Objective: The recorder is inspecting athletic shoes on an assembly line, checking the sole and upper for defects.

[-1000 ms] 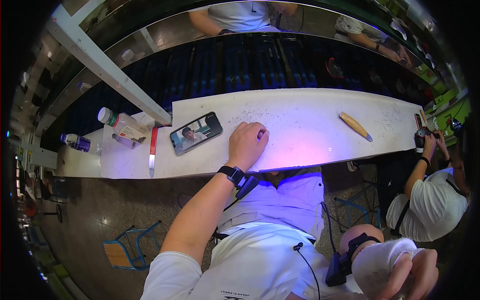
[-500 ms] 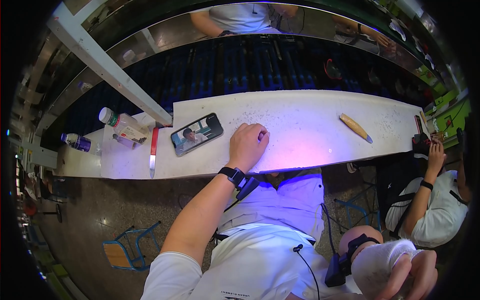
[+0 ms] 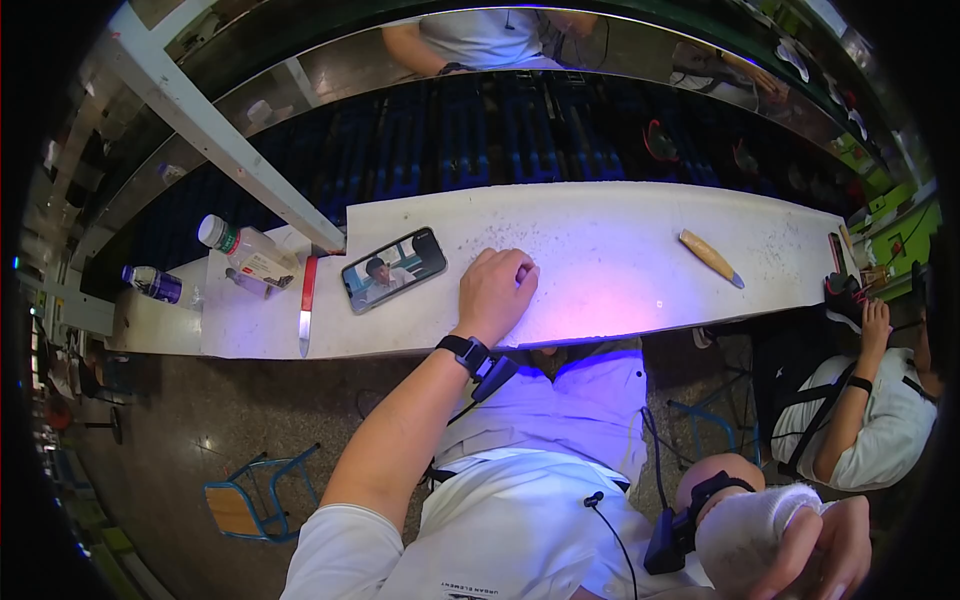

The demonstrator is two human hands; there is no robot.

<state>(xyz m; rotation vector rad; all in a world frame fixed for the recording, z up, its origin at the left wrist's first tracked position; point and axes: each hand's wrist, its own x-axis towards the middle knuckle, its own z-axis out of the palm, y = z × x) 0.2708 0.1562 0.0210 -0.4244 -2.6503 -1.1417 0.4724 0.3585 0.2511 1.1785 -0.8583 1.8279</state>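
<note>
My left hand [image 3: 495, 290] rests on the white worktop with its fingers curled in loosely. Nothing shows in it, and its palm side is hidden. Just left of it lies a phone [image 3: 394, 270] with a lit screen showing a person. At the lower right my right hand [image 3: 845, 550] is raised close to the camera, its fingers bent against a white fuzzy cloth [image 3: 745, 535]. The cloth covers part of that hand. Farther from both hands, a knife with a red handle [image 3: 309, 285] and a short-bladed knife with a wooden handle [image 3: 708, 255] lie on the worktop.
A clear bottle with a white cap [image 3: 255, 255] and a purple-labelled bottle [image 3: 155, 284] lie at the left, by a slanted metal post [image 3: 215, 125]. A dark conveyor [image 3: 450, 140] runs beyond the worktop [image 3: 590, 215]. Another person [image 3: 870, 420] sits at right; a stool [image 3: 235, 510] stands lower left.
My right hand and the cloth have shifted slightly. My left hand stays in place. The person at right has moved a little.
</note>
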